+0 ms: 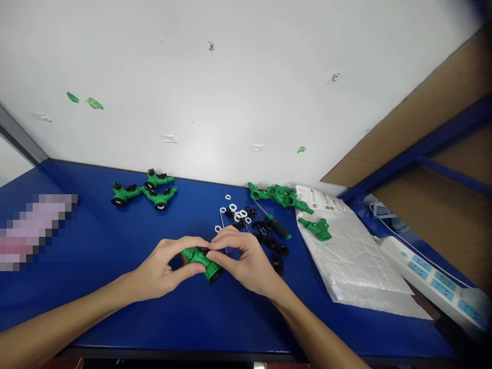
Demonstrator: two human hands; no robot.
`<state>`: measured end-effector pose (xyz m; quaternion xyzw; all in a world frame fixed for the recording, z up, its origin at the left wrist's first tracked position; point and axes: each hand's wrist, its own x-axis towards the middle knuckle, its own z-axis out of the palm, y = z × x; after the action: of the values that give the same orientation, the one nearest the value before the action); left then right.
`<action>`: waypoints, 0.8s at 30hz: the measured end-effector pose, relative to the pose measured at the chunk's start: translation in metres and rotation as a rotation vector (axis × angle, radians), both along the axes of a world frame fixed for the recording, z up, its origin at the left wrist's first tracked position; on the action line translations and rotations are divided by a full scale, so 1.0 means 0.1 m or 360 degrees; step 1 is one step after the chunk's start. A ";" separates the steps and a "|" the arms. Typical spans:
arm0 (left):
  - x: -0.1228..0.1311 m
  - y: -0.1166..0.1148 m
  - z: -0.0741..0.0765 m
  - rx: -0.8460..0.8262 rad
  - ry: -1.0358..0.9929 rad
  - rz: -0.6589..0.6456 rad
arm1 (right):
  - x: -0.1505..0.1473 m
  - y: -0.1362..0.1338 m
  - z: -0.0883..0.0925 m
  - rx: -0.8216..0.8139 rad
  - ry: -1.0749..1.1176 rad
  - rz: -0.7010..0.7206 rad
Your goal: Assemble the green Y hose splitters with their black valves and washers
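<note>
While left hand (161, 270), right hand (247, 262) pinch fitting (200, 258), near-edge tabletop (192, 323) bare.

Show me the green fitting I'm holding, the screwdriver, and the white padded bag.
green fitting (197, 255): head view, on its green body.
screwdriver (282, 230): head view, on the handle.
white padded bag (357, 266): head view, on a bare patch near its middle.

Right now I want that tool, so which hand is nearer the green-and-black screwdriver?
Right. The right hand lies just left of the green-and-black screwdriver; the left hand is farther left, beyond the green plastic fitting both hold.
</note>
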<state>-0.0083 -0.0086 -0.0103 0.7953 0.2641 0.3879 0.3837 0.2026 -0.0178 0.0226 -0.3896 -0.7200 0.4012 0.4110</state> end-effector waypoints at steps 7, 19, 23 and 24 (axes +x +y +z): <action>0.03 0.00 0.09 -0.0391 -0.0037 0.0065 | -0.02 0.00 0.04 -0.0136 0.0008 -0.0033; 0.04 0.04 0.11 -0.0656 -0.0224 0.0122 | 0.03 -0.03 0.10 0.0090 -0.0093 0.0079; 0.02 0.06 0.10 -0.0748 -0.0228 0.0200 | -0.03 -0.07 0.02 0.0323 -0.0247 0.0015; 0.02 0.06 0.10 -0.0743 -0.0243 0.0204 | -0.05 -0.07 -0.01 0.0388 -0.0278 -0.0032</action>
<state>-0.0065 -0.0025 -0.0006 0.6353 0.3667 0.3988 0.5503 0.1976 -0.0252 0.0220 -0.3773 -0.7924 0.2712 0.3951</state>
